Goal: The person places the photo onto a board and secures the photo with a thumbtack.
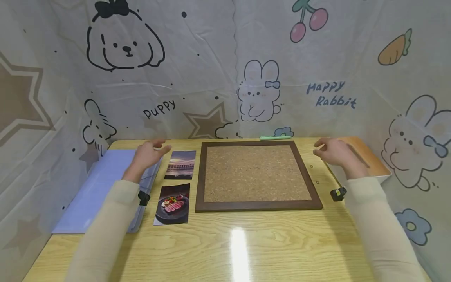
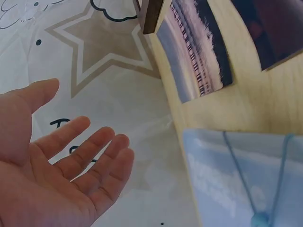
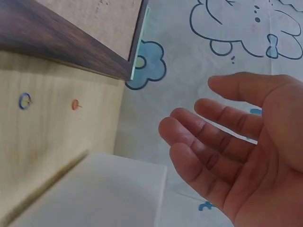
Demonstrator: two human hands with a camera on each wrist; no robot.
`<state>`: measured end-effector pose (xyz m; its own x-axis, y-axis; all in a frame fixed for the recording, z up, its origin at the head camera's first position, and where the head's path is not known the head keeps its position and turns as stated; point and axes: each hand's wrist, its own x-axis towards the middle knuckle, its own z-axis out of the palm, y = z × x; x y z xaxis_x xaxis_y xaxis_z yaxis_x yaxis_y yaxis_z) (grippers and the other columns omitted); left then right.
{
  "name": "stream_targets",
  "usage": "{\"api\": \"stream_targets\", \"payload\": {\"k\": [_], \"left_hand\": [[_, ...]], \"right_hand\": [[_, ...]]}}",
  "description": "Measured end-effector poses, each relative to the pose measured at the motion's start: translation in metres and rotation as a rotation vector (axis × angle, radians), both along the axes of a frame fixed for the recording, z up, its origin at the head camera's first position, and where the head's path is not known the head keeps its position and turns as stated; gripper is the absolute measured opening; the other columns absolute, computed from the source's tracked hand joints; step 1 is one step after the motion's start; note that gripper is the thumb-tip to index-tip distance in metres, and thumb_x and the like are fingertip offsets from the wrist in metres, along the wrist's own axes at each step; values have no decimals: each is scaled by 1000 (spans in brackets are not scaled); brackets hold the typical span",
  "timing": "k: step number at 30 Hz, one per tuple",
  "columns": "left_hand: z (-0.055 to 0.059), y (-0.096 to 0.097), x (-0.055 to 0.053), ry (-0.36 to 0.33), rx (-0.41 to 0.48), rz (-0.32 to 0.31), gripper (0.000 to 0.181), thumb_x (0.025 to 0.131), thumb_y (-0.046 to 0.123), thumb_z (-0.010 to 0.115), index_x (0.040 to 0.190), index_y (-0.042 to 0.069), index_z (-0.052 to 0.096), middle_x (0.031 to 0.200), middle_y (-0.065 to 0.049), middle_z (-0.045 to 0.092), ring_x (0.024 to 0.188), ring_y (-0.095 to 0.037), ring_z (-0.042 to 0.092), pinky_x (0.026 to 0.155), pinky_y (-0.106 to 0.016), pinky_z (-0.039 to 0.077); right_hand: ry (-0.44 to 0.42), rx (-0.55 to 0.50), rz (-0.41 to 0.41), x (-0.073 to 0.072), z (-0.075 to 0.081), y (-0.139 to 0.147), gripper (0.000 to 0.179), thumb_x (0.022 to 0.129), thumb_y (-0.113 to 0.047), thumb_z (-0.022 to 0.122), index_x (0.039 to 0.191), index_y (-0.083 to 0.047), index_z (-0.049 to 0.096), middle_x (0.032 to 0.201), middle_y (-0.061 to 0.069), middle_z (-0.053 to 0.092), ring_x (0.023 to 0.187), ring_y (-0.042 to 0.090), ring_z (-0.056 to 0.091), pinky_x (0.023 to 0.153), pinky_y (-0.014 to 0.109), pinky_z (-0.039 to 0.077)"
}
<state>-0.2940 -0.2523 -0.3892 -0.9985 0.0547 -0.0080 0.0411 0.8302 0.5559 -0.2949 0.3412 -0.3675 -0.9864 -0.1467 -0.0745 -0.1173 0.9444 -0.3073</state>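
Note:
My left hand (image 1: 147, 156) is held up over the far end of a blue folder (image 1: 102, 188), palm bare and fingers relaxed in the left wrist view. Just right of it lie two photos: a pier at sunset (image 1: 180, 164) and, nearer me, a plate of sliced meat (image 1: 172, 205). A cork board (image 1: 257, 172) in a dark brown wooden frame lies in the middle. My right hand (image 1: 334, 152) hovers beyond the board's right side, holding nothing, its fingers loosely bent. Below it on the table are a blue thumbtack (image 3: 24, 100) and an orange thumbtack (image 3: 75, 104).
A green pen (image 1: 275, 138) lies behind the board's far edge. At the right, under my right hand, stands a white box with an orange top (image 1: 374, 156). A printed fabric curtain (image 1: 208, 47) encloses the wooden table (image 1: 282, 243) at the back and sides.

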Motion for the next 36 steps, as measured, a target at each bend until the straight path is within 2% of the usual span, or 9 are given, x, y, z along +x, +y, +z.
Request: {"api": "stream_targets", "payload": {"k": [4, 10, 13, 16, 21, 24, 29, 36], "left_hand": [[-6, 0, 1, -32, 59, 16, 68, 102, 53, 48, 151, 6, 42, 148, -27, 47, 130, -46, 50, 104, -60, 45], [-20, -2, 1, -50, 132, 43, 71, 98, 56, 52, 150, 9, 45, 149, -25, 48, 131, -45, 50, 103, -59, 46], [-27, -2, 1, -49, 148, 55, 71, 97, 56, 55, 149, 8, 46, 148, -25, 49, 132, -45, 49, 104, -59, 45], [-32, 0, 2, -62, 156, 72, 70, 97, 54, 57, 147, 7, 48, 148, -25, 49, 133, -45, 48, 105, -58, 45], [-41, 4, 5, -108, 173, 115, 65, 97, 46, 62, 146, 5, 50, 148, -25, 49, 133, -44, 48, 105, -56, 45], [-47, 6, 6, -125, 181, 138, 62, 96, 41, 64, 145, 4, 51, 148, -26, 49, 133, -45, 48, 105, -56, 46], [-57, 9, 6, -124, 195, 165, 59, 96, 36, 66, 143, 3, 53, 145, -27, 50, 132, -45, 49, 105, -55, 46], [-65, 14, 6, -135, 208, 182, 56, 96, 34, 66, 142, 4, 54, 142, -27, 53, 127, -45, 52, 102, -55, 48]], "right_hand": [[-16, -53, -25, 0, -8, -1, 42, 101, -27, 55, 129, 5, 57, 109, 27, 70, 81, 29, 70, 71, 46, 55], [-39, -135, -64, -1, -20, 0, 42, 101, -25, 54, 129, 7, 56, 111, 30, 69, 77, 28, 69, 60, 33, 54], [-49, -171, -85, 0, -25, 1, 43, 102, -25, 54, 130, 7, 55, 113, 30, 69, 78, 29, 70, 61, 34, 56], [-59, -219, -103, -1, -32, 2, 42, 102, -24, 54, 130, 8, 55, 113, 30, 68, 86, 36, 70, 65, 37, 58], [-80, -278, -113, -4, -48, 4, 40, 101, -19, 53, 129, 10, 54, 116, 32, 66, 93, 39, 70, 70, 41, 61], [-106, -299, -134, -6, -56, 6, 40, 101, -19, 52, 129, 10, 54, 113, 31, 67, 91, 36, 70, 73, 42, 61], [-138, -308, -169, -7, -62, 8, 39, 101, -18, 52, 127, 10, 55, 100, 25, 71, 81, 26, 70, 70, 37, 59], [-189, -371, -212, -9, -68, 8, 37, 100, -12, 54, 127, 14, 52, 100, 25, 71, 72, 15, 67, 66, 32, 58]]}}
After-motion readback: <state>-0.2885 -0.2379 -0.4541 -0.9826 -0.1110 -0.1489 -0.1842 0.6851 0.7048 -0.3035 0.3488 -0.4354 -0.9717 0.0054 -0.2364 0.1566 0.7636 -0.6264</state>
